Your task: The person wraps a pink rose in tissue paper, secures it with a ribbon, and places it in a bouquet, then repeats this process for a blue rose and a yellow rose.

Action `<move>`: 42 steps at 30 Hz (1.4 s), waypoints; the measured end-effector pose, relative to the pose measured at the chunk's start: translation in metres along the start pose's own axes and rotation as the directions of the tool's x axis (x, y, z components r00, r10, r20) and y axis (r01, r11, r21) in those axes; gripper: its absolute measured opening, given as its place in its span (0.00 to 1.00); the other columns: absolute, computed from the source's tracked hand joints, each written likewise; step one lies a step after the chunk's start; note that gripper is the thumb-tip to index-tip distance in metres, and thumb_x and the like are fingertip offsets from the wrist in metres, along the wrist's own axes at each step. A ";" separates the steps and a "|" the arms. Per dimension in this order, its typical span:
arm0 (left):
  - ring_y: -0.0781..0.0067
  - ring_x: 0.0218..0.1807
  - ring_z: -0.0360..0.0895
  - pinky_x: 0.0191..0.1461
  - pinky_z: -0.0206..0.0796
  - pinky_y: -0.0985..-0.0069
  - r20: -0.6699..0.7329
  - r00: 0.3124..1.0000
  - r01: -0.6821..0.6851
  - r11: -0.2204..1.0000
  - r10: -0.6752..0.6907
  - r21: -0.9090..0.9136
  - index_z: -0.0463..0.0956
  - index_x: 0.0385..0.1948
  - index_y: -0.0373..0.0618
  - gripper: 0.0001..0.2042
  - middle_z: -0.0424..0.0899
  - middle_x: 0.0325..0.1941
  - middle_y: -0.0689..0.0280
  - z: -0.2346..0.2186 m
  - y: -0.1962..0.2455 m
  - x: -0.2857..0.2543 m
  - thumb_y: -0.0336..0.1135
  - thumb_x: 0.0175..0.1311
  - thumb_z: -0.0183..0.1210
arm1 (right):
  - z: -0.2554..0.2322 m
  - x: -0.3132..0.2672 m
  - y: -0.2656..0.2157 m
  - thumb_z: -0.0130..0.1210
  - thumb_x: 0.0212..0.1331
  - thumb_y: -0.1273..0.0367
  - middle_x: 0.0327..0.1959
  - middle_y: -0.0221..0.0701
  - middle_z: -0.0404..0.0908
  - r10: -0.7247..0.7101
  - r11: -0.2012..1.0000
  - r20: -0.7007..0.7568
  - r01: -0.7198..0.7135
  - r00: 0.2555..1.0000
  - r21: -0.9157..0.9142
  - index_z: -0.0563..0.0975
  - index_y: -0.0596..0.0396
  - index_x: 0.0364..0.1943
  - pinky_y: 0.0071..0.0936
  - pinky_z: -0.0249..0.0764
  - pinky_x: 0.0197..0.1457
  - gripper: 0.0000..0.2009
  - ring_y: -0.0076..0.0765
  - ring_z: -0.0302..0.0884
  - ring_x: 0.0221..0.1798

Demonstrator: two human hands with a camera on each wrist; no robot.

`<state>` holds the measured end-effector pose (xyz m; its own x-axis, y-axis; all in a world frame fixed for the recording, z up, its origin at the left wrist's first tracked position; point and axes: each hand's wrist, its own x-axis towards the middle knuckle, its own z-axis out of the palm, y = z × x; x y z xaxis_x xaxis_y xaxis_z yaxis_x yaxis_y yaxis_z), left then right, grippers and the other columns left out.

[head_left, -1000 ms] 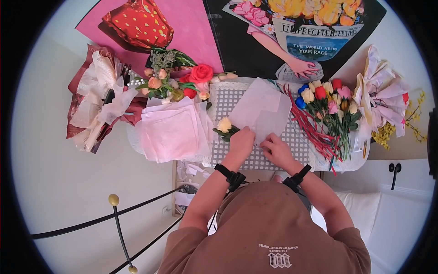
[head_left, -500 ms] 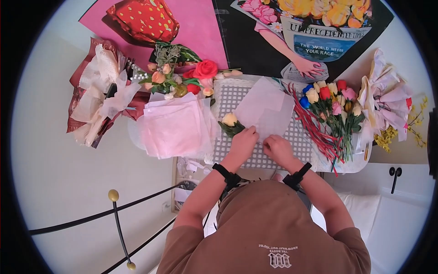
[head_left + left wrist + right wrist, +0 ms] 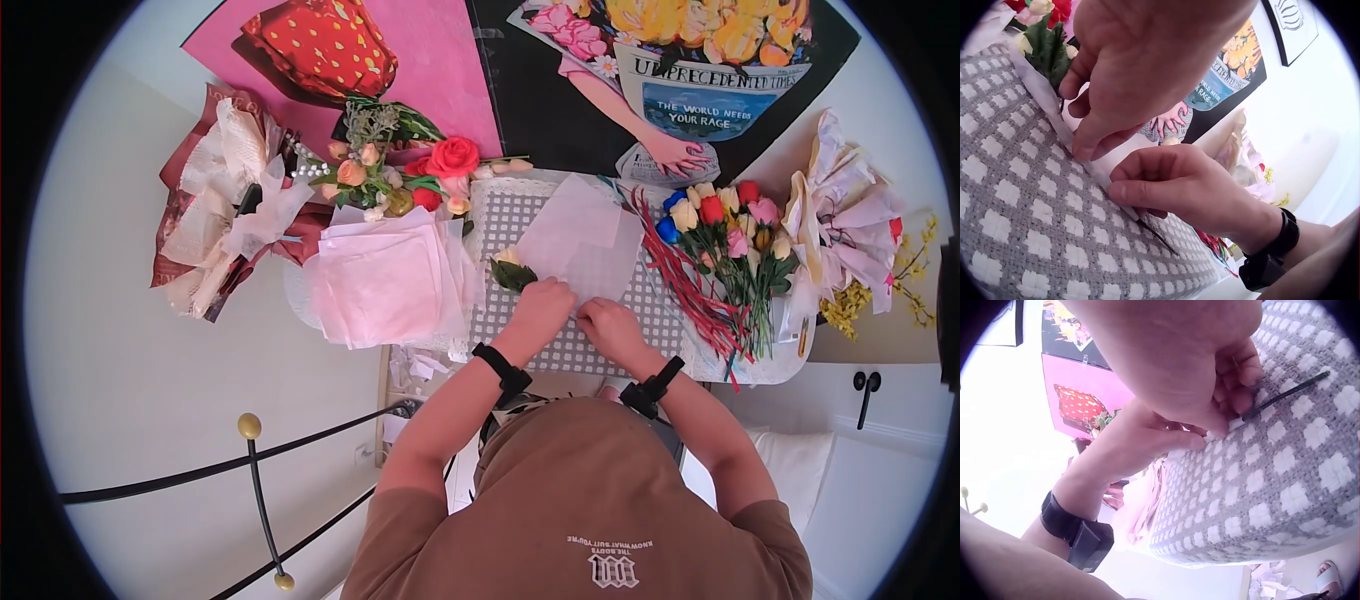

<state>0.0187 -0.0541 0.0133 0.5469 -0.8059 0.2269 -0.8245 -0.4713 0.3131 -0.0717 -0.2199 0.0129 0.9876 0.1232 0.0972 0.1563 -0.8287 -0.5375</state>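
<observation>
A cream rose [image 3: 508, 266] with green leaves [image 3: 1047, 50] lies on a grey-and-white checked mat [image 3: 500, 215]. A sheet of thin white paper [image 3: 585, 235] is spread beside it, its near edge folded over the rose's stem. My left hand [image 3: 555, 292] presses and pinches that folded edge [image 3: 1054, 115] just below the leaves. Close to its right, my right hand [image 3: 590, 312] pinches the same fold where the dark stem [image 3: 1285, 394] sticks out. In the wrist views the fingertips of the two hands nearly touch.
A stack of pink sheets [image 3: 385, 280] lies left of the mat, with a mixed flower bunch [image 3: 430, 170] behind it. Right of the paper are red strands [image 3: 685, 275] and a bundle of coloured roses [image 3: 730, 235]. Wrapped bouquets sit at the far left [image 3: 220, 210] and far right [image 3: 840, 215].
My hands have drawn closer together on the paper's near edge. The paper now covers more of the rose, hiding part of the bloom and leaves.
</observation>
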 end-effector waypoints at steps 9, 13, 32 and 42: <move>0.61 0.39 0.78 0.41 0.74 0.68 -0.032 0.999 -0.022 0.998 0.024 0.064 0.81 0.18 0.46 0.04 0.80 0.26 0.62 0.006 -0.004 0.009 0.29 0.47 0.58 | -0.005 0.013 0.004 0.64 0.51 0.65 0.29 0.37 0.85 0.309 0.930 0.157 -0.332 0.938 0.156 0.82 0.53 0.32 0.42 0.79 0.40 0.08 0.48 0.84 0.35; 0.61 0.39 0.78 0.41 0.74 0.68 0.012 1.000 -0.009 0.998 0.008 0.069 0.81 0.19 0.46 0.04 0.80 0.27 0.62 0.005 -0.004 0.009 0.30 0.47 0.58 | 0.000 0.014 0.007 0.65 0.50 0.64 0.28 0.37 0.85 0.313 0.938 0.113 -0.326 0.943 0.119 0.83 0.52 0.31 0.42 0.79 0.40 0.08 0.48 0.84 0.35; 0.67 0.44 0.76 0.42 0.73 0.71 -0.017 1.000 -0.026 1.000 0.026 0.011 0.77 0.25 0.48 0.02 0.74 0.33 0.68 -0.001 -0.009 -0.002 0.29 0.50 0.56 | 0.003 0.000 0.006 0.60 0.57 0.65 0.28 0.34 0.79 -0.001 0.989 -0.008 0.000 1.000 -0.145 0.79 0.51 0.29 0.44 0.77 0.34 0.06 0.47 0.81 0.31; 0.67 0.43 0.75 0.42 0.72 0.72 -0.071 0.994 -0.081 0.997 0.080 -0.006 0.78 0.28 0.48 0.04 0.74 0.33 0.68 -0.008 -0.008 -0.006 0.30 0.51 0.56 | 0.005 0.002 0.007 0.60 0.55 0.66 0.27 0.33 0.77 -0.115 0.958 0.002 0.112 0.993 -0.265 0.77 0.52 0.28 0.42 0.77 0.31 0.06 0.44 0.81 0.30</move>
<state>0.0230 -0.0431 0.0168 0.4877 -0.8138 0.3160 -0.8653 -0.4024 0.2989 -0.0681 -0.2228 0.0053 0.9630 0.2191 0.1567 0.2562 -0.9246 -0.2820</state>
